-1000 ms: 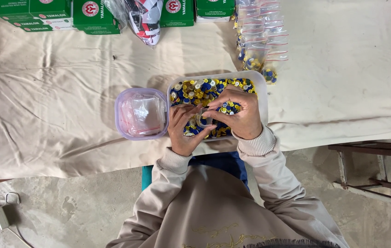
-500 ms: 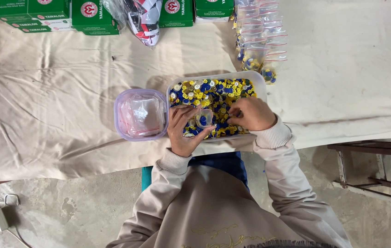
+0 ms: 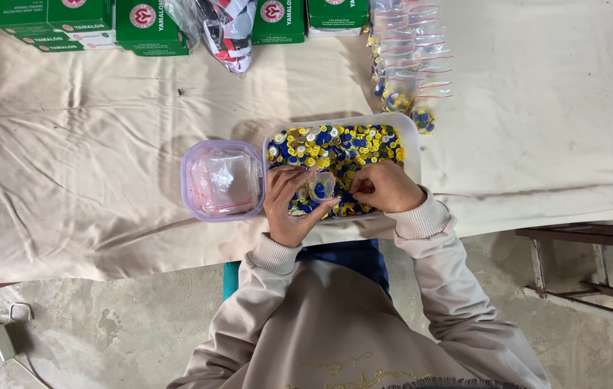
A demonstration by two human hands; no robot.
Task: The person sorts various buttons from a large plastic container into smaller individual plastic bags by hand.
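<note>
A white rectangular tray (image 3: 413, 140) full of blue, yellow and white buttons (image 3: 335, 148) sits on the cloth-covered table. My left hand (image 3: 290, 204) rests over the tray's near left part and holds a small clear plastic bag (image 3: 318, 187) with a few buttons in it. My right hand (image 3: 387, 187) is down among the buttons at the tray's near right, fingers curled and pinched together; what they grip is hidden. Both sleeves are beige.
A lilac-rimmed clear container (image 3: 223, 180) with empty little bags stands left of the tray. Filled clear zip bags (image 3: 409, 61) lie in a pile behind it. Green boxes (image 3: 68, 25) and a crumpled plastic bag (image 3: 223, 29) line the far edge. A wooden stool (image 3: 584, 263) stands at right.
My right hand has moved away from the bag, to the right and down into the buttons. My left hand keeps the small bag in place over the tray.
</note>
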